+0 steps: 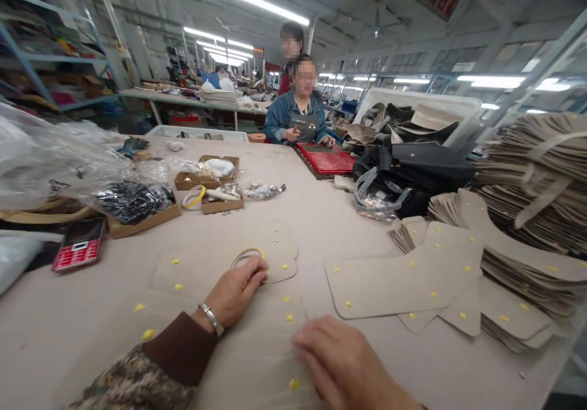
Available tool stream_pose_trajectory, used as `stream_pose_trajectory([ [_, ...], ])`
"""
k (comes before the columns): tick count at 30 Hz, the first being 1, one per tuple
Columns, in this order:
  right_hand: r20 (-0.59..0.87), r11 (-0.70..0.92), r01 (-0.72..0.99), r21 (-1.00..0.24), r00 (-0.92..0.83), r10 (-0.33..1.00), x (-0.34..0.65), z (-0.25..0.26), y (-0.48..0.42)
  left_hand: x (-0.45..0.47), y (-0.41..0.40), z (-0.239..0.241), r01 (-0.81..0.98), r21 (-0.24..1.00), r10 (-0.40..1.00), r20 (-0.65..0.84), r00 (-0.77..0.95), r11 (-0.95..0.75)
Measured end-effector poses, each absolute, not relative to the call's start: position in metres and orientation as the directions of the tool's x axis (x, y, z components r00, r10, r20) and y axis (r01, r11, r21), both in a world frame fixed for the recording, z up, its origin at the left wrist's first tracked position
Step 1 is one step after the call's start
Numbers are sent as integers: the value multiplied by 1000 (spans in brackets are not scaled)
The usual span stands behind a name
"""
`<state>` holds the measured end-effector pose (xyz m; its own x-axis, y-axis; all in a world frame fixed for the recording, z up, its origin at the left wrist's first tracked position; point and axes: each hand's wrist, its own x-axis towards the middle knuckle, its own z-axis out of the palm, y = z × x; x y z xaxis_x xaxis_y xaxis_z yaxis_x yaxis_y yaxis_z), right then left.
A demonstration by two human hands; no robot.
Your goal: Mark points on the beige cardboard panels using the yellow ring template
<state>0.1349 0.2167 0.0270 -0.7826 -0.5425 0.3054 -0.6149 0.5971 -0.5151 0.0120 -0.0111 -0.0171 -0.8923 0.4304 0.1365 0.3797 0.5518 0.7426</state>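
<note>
My left hand (pixel 236 292) rests on the table with its fingers curled round a roll of yellow tape (pixel 247 255). It lies on beige cut leather panels (pixel 257 336) dotted with small yellow stickers. My right hand (pixel 342 361) lies low at the near edge, pressing on the same panel close to a yellow sticker (pixel 293 384). Its fingers are bent down and partly blurred. Another beige panel (pixel 403 278) with yellow dots lies to the right.
Tall stacks of beige panels (pixel 532 214) fill the right side. Black bags (pixel 413 172), plastic bags (pixel 55 159), small cardboard boxes (pixel 206 178) and a red calculator (pixel 79 245) lie about. Two people (pixel 300 113) are at the far end, by a red tray (pixel 326 158).
</note>
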Motion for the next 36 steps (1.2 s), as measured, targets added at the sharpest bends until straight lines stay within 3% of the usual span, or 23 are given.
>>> stream_pose_trajectory([
  [3,276,634,-429,-643,-902,-331,78,21,224,12,-11,-15,367,757,425,131,-896,540],
  [7,133,666,-216,-714,-976,-175,25,6,218,15,-12,-8,364,770,440,121,-890,524],
  [10,36,705,-98,-703,-994,-102,6,-5,211,19,-13,-2,360,782,448,116,-886,509],
  [15,-1,731,-44,-681,-998,-62,-9,-17,203,22,-13,-1,378,759,477,102,-873,530],
  [19,-38,717,-22,-696,-997,-67,-6,-20,204,19,-12,-4,355,771,450,100,-887,529],
  [24,-129,713,-49,-699,-973,-194,9,-12,221,21,-12,1,377,783,437,150,-887,494],
  [27,-45,674,-80,-735,-985,-166,12,-3,228,25,-9,7,428,769,483,178,-857,475],
  [31,21,341,-102,-935,-972,-234,15,6,220,29,-1,11,466,723,486,205,-849,510],
  [36,269,272,-366,-890,-903,-337,20,13,205,32,3,8,514,616,490,227,-842,597],
])
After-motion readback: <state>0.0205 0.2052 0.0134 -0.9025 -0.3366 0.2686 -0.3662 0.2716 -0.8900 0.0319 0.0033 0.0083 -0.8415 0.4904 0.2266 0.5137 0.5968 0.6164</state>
